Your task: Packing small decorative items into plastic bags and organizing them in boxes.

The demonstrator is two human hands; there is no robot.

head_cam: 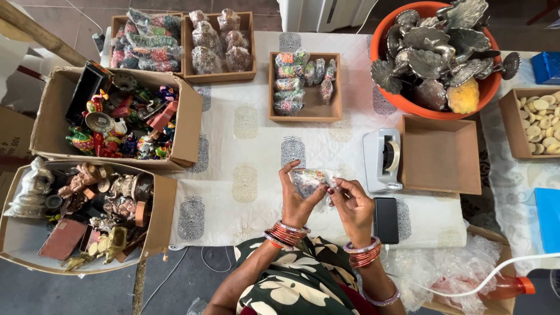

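Observation:
Both my hands meet above the near edge of the patterned white tablecloth (256,146). My left hand (296,198) and my right hand (352,205) together hold a small clear plastic packet (309,179) filled with colourful bits. Fingers of both hands pinch the packet's edges. Stacks of red and pink bangles ring both wrists. A white tape dispenser (382,158) stands just right of my hands, and a black phone (385,219) lies beside my right wrist.
An empty wooden tray (441,154) sits right of the dispenser. A wooden tray (305,86) holds similar packets; two more trays (219,44) stand farther back. Cardboard boxes of figurines (114,119) and metal idols (87,213) are left. An orange tub (434,52) holds metal leaf plates.

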